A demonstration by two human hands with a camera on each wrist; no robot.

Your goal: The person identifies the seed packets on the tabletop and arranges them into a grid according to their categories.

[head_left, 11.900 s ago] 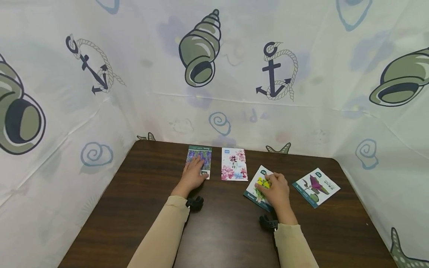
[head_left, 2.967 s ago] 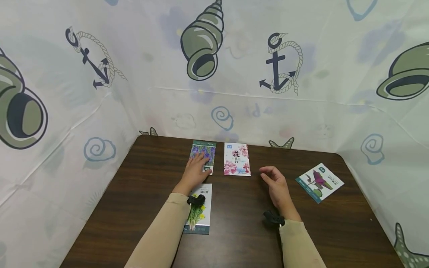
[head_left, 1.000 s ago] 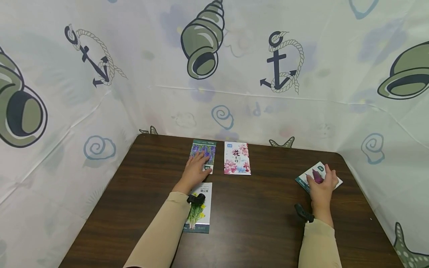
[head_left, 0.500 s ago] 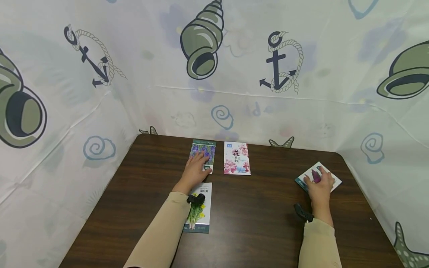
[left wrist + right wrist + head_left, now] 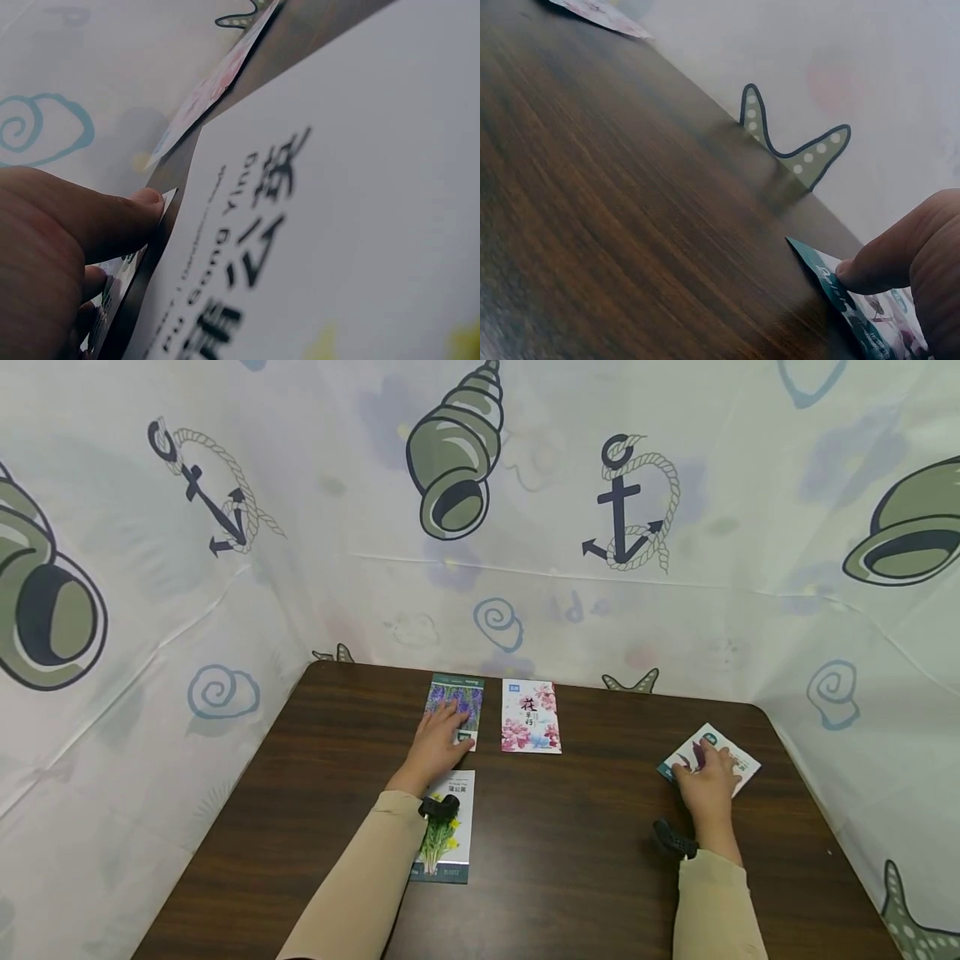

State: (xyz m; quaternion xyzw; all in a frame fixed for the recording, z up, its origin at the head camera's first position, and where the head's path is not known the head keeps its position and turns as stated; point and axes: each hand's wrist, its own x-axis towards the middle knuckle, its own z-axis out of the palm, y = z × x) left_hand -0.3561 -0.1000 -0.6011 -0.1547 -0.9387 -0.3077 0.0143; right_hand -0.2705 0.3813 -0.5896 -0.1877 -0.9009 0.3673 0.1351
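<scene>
My left hand [image 5: 435, 747] rests spread on a seed packet with purple lavender flowers [image 5: 467, 695] at the back of the table. Under the left wrist lies a white dandelion seed packet [image 5: 453, 810], partly covered by the sleeve and wristband; its printed name fills much of the left wrist view. On the right, my right hand [image 5: 708, 781] lies over a white and teal seed packet with a purple picture [image 5: 742, 762]. Its thumb [image 5: 862, 274] presses on the packet's face near the teal end, with the other fingers spread over the picture.
A pink-flowered white packet [image 5: 530, 739] lies just right of the lavender one. The brown wooden table [image 5: 570, 852] meets a patterned cloth wall [image 5: 337, 602] behind and on both sides.
Earlier, the right hand was on the dandelion packet, which now lies below the lavender one. The right hand then moved to the purple-picture packet, now shifted slightly left. The left hand stays put.
</scene>
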